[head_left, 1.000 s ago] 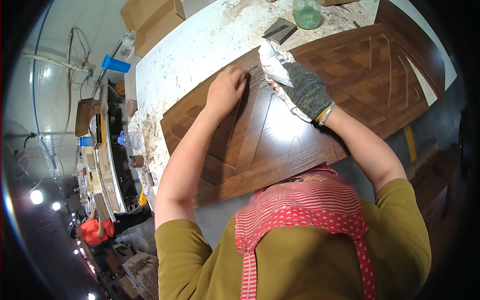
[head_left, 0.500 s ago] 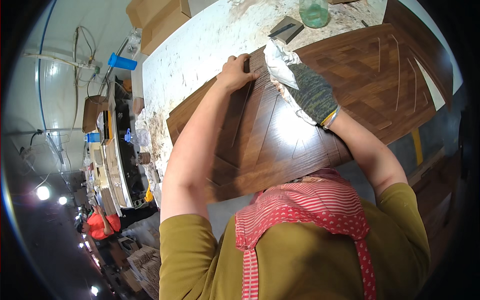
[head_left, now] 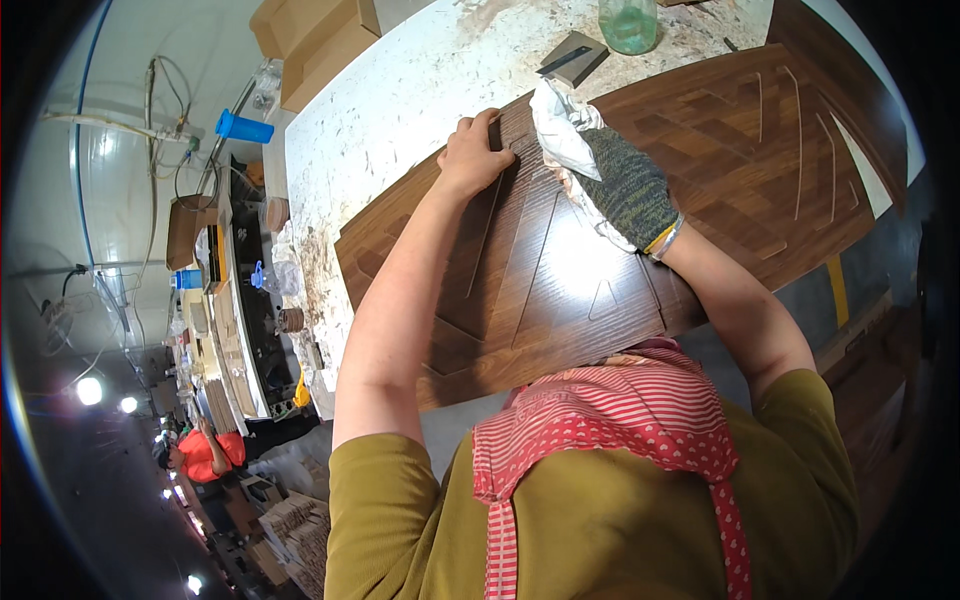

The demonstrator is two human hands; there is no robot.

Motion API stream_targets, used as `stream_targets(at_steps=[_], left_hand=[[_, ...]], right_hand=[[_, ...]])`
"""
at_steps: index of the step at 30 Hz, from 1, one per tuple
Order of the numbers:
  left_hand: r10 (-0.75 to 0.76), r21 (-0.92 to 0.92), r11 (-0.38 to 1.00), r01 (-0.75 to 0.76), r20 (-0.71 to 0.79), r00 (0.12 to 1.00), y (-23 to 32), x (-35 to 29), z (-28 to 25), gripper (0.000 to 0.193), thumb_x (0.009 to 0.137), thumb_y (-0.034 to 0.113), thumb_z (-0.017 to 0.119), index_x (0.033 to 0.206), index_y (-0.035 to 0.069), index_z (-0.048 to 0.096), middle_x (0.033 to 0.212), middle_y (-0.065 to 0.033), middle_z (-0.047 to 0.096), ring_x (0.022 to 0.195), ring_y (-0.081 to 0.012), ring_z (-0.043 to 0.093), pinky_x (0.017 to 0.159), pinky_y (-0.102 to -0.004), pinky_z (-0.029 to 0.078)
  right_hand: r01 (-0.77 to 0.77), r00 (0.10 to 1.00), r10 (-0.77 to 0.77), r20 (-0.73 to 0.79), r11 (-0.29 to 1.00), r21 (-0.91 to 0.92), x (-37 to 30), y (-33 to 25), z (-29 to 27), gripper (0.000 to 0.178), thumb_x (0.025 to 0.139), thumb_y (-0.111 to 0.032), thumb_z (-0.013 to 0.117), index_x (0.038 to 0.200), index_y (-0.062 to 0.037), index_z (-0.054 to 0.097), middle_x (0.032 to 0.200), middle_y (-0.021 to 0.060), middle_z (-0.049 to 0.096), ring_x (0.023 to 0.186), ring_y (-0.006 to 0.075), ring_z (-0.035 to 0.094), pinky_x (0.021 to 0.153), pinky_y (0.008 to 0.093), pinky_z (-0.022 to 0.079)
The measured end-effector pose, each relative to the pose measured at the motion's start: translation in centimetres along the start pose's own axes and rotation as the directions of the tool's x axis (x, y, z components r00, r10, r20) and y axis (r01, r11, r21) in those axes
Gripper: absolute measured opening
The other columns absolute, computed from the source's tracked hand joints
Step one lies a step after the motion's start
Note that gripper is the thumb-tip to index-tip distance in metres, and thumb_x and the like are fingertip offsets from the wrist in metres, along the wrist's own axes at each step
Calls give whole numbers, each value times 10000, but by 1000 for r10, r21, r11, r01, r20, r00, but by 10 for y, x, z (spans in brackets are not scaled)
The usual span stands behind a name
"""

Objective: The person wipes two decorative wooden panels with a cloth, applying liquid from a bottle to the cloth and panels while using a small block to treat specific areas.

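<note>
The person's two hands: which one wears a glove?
The right hand, holding the crumpled white cloth: a dark knitted glove covers it, while the left hand is bare.

White cloth [head_left: 565,130] hides the fingertips of the right hand [head_left: 630,188], and the view's top edge crops the glass jar [head_left: 628,28].

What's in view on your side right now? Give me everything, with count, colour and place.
Wooden boards: at least two, brown, across the table
Cloth: one, white, partly beneath the right hand
Table: one, stained white, under the boards
Jar: one, greenish, table's far side
Flat block: one, grey-brown, left of the jar
Open box: one, brown cardboard, upper left
Cup: one, blue, left of the table
Co-worker: one, red top, lower left
Left-side clutter: too small to count
Apron: one, red and white, worn
Left hand: one, bare, on a board
Right hand: one, dark green glove
</note>
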State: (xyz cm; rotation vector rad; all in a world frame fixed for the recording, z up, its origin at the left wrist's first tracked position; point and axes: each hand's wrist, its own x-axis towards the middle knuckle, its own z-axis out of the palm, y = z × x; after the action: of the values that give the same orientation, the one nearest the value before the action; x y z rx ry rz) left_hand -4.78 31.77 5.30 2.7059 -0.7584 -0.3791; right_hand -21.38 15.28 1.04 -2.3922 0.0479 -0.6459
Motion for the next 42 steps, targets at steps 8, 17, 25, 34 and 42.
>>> stream_targets(at_steps=[8, 17, 25, 34, 42], left_hand=[[47, -358, 930, -85, -114, 992, -16, 2, -3, 491, 802, 280, 675, 1201, 34, 528, 1074, -146, 595, 990, -295, 574, 853, -358, 457], [440, 203, 896, -395, -278, 854, 2, -55, 14, 294, 865, 166, 576, 1147, 83, 588, 1186, -134, 527, 1098, -318, 504, 906, -386, 433], [435, 278, 883, -379, -178, 883, 0, -62, 13, 374, 883, 240, 560, 1238, 123, 537, 1341, -118, 432, 1215, -330, 414, 944, -432, 408], [18, -528, 828, -190, -313, 950, -5, -93, -21, 265, 865, 161, 610, 1112, 66, 615, 1245, -100, 537, 1137, -236, 505, 934, -344, 419], [-677, -757, 623, 199, -393, 622, -198, -223, -72, 210, 898, 280, 575, 912, 80, 637, 901, -10, 623, 831, -79, 555, 721, -251, 425]], right_hand=[[-29, 1000, 29, -7, 999, 18, 2, -10, -6, 465, 831, -192, 578, 1246, -8, 478, 1171, 221, 544, 1094, 350, 521, 950, 401, 409], [21, 999, -23, -33, 999, -37, 6, -16, -12, 478, 826, -206, 611, 1247, -15, 486, 1173, 214, 545, 1098, 339, 524, 936, 387, 426], [-8, 999, 7, -54, 999, -31, 5, -10, -3, 411, 833, -207, 603, 1190, -16, 532, 1145, 209, 553, 1056, 346, 536, 918, 390, 432], [-29, 999, 29, -32, 999, 21, -1, -1, -4, 406, 831, -183, 590, 1185, -2, 508, 1121, 223, 565, 1033, 349, 556, 884, 391, 445], [-68, 996, 72, -57, 996, 62, 4, 4, 6, 417, 830, -195, 626, 1183, -4, 510, 1057, 199, 600, 958, 324, 596, 826, 366, 470]])
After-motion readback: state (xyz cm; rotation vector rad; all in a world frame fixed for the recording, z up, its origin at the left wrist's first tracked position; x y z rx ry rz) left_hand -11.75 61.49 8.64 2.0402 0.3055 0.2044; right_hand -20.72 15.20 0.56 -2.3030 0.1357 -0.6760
